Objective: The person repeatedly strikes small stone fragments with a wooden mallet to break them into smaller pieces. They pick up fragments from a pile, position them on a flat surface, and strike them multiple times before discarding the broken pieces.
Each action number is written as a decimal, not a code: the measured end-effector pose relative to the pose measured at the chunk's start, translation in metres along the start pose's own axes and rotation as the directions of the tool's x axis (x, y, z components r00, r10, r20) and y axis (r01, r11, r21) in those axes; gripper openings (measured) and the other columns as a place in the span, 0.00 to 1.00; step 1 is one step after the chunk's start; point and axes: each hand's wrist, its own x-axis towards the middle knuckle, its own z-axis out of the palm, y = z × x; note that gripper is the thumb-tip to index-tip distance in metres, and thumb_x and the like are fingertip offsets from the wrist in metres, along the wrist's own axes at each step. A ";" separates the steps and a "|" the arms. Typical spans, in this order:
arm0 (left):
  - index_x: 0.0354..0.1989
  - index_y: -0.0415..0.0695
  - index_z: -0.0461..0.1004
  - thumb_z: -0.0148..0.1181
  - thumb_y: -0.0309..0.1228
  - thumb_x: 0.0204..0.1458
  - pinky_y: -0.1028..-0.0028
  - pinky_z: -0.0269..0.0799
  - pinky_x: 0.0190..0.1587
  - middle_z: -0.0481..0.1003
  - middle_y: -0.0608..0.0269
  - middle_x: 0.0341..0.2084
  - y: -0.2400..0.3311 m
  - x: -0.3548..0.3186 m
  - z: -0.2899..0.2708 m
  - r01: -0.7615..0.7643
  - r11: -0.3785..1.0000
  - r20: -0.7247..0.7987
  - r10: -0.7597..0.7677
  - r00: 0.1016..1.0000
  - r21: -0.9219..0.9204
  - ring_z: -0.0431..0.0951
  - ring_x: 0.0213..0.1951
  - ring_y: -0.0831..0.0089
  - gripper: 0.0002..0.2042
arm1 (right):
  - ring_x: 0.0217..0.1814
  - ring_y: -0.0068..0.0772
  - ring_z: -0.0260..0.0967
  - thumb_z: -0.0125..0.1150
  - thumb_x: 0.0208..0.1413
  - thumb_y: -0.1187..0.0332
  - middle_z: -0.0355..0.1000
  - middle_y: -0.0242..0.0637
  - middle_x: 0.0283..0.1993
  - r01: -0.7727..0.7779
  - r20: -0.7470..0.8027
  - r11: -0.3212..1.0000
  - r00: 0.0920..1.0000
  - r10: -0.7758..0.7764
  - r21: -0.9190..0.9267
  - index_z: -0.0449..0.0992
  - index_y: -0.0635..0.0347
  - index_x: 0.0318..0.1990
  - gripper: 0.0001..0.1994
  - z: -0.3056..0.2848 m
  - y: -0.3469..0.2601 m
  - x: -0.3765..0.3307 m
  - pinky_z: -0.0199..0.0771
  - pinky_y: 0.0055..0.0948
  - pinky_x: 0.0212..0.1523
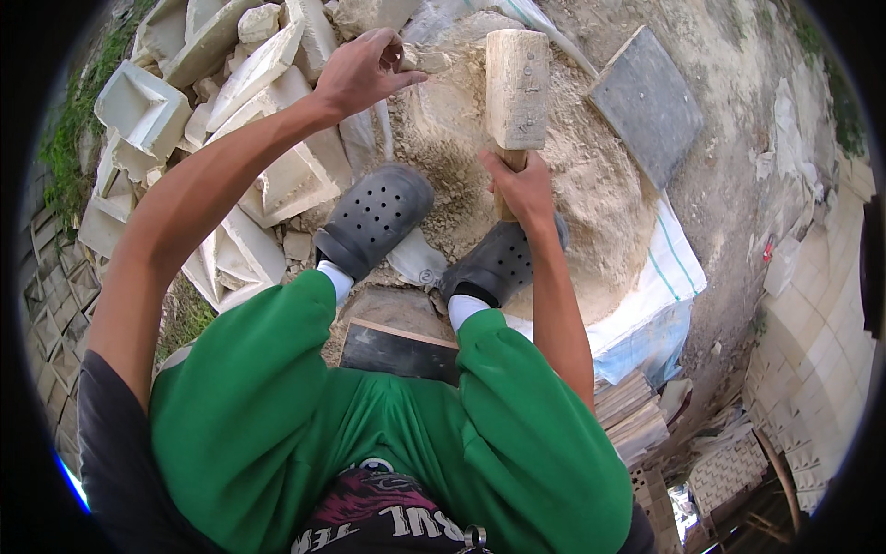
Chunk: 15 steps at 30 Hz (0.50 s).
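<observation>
My right hand is wrapped round the short handle of a wooden mallet. The mallet's pale, dusty block head points away from me, above the crushed material. Farther left, my left hand has its fingers curled and its thumb stretched out beside a pale lump; whether the fingers grip that lump is hidden. Below both hands lies a heap of crushed off-white powder and crumbs, spread on a white woven sack.
Broken white plaster-like moulds are piled at the left. My grey clogs rest at the heap's near edge. A dark square board lies at the right. Wooden slats are stacked at the lower right, near pale tiles.
</observation>
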 end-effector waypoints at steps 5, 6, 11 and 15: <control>0.34 0.40 0.73 0.77 0.48 0.47 0.72 0.75 0.34 0.77 0.63 0.25 -0.001 -0.014 -0.007 0.146 0.986 -0.017 -0.148 0.989 -0.079 0.78 0.28 0.75 0.24 | 0.22 0.28 0.76 0.72 0.55 0.61 0.77 0.37 0.27 -0.006 0.080 0.979 0.997 -0.011 0.206 0.75 0.67 0.39 0.17 -0.001 -0.004 -0.005 0.75 0.29 0.25; 0.34 0.40 0.73 0.77 0.48 0.47 0.73 0.75 0.34 0.77 0.64 0.24 0.000 -0.016 -0.006 0.184 0.980 -0.006 -0.185 0.983 -0.082 0.77 0.28 0.76 0.25 | 0.22 0.27 0.76 0.71 0.56 0.62 0.76 0.37 0.27 -0.014 0.076 0.972 0.997 -0.004 0.236 0.75 0.67 0.38 0.16 -0.001 -0.004 -0.006 0.74 0.29 0.24; 0.32 0.39 0.73 0.76 0.53 0.46 0.73 0.74 0.33 0.77 0.64 0.24 0.004 -0.019 0.006 0.337 0.932 -0.004 -0.340 0.940 -0.136 0.76 0.28 0.77 0.28 | 0.21 0.27 0.74 0.70 0.57 0.63 0.74 0.34 0.24 -0.012 0.079 0.951 0.997 -0.013 0.310 0.74 0.67 0.37 0.15 0.001 -0.007 -0.008 0.74 0.29 0.23; 0.33 0.39 0.73 0.76 0.58 0.43 0.72 0.75 0.34 0.78 0.62 0.25 0.024 -0.012 0.016 0.432 0.897 0.085 -0.425 0.901 -0.094 0.78 0.29 0.75 0.31 | 0.20 0.27 0.73 0.70 0.57 0.64 0.74 0.34 0.25 0.023 0.083 0.973 0.996 -0.043 0.231 0.73 0.67 0.38 0.15 0.001 -0.008 -0.007 0.74 0.29 0.23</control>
